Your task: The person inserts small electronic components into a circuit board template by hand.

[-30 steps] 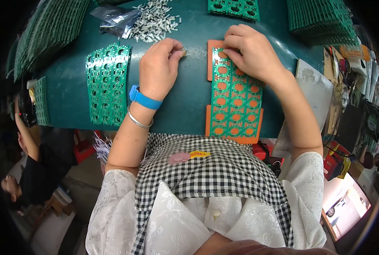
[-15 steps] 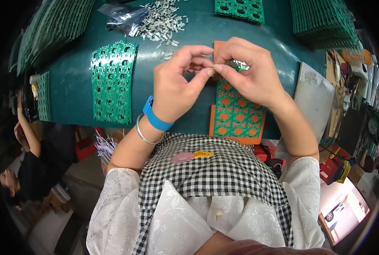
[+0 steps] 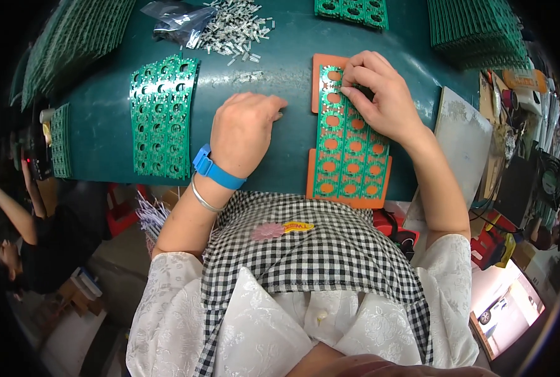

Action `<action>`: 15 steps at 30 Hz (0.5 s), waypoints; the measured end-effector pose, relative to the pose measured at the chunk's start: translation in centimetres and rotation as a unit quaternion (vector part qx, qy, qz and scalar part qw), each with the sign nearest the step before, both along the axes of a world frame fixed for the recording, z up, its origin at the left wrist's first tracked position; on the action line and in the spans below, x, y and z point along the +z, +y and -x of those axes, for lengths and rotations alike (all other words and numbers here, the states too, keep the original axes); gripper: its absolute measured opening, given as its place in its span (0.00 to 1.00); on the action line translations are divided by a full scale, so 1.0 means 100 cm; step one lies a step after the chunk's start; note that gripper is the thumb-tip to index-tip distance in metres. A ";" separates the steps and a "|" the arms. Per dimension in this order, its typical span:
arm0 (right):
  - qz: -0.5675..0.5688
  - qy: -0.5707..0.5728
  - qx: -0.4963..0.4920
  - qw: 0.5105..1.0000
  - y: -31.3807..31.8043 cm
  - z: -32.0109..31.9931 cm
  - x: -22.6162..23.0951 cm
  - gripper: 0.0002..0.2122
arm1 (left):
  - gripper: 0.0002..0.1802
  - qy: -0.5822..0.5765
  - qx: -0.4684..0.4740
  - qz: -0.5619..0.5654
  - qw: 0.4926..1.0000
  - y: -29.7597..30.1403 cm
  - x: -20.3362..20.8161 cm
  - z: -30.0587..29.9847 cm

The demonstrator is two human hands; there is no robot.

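The board (image 3: 356, 135) lies on an orange plate (image 3: 316, 91) by the tabletop's near edge; probably light, stiff, best gripped along its rims. Right hand (image 3: 379, 94) nearly pinched over it, left hand (image 3: 243, 131) half-curled; contents unclear.

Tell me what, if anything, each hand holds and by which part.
Can't tell for the right hand: its grip over the green circuit-board panel could hide something small. The left hand shows nothing held.

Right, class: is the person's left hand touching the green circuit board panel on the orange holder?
Apart. The head view shows a strip of dark green tabletop between the left hand and the green circuit board panel.
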State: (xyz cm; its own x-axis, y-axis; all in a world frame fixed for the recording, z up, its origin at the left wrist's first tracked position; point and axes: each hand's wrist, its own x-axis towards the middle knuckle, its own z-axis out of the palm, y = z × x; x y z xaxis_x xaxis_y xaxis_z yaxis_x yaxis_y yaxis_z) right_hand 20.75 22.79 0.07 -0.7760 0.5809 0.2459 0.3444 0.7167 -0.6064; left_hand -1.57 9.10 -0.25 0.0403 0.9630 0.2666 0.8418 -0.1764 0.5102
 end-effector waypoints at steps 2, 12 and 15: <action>-0.008 0.002 0.001 1.000 0.001 0.001 -0.001 0.05 | 0.08 0.012 0.002 0.001 1.000 0.000 0.001 0.000; -0.041 -0.020 0.013 0.999 0.001 0.002 0.001 0.05 | 0.09 0.030 -0.017 -0.014 0.999 0.007 0.006 0.000; -0.071 -0.042 0.028 0.996 -0.001 0.009 0.003 0.05 | 0.08 -0.058 0.015 0.037 0.998 0.006 0.007 -0.005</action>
State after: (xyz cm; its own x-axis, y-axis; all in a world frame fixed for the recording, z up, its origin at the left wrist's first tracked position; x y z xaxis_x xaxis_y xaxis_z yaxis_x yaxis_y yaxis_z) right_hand 19.89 22.67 0.39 -0.8276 0.5001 0.2549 0.3469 0.8127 -0.4682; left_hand -1.08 9.71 0.42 -0.0157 0.9804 0.1965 0.7802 -0.1109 0.6156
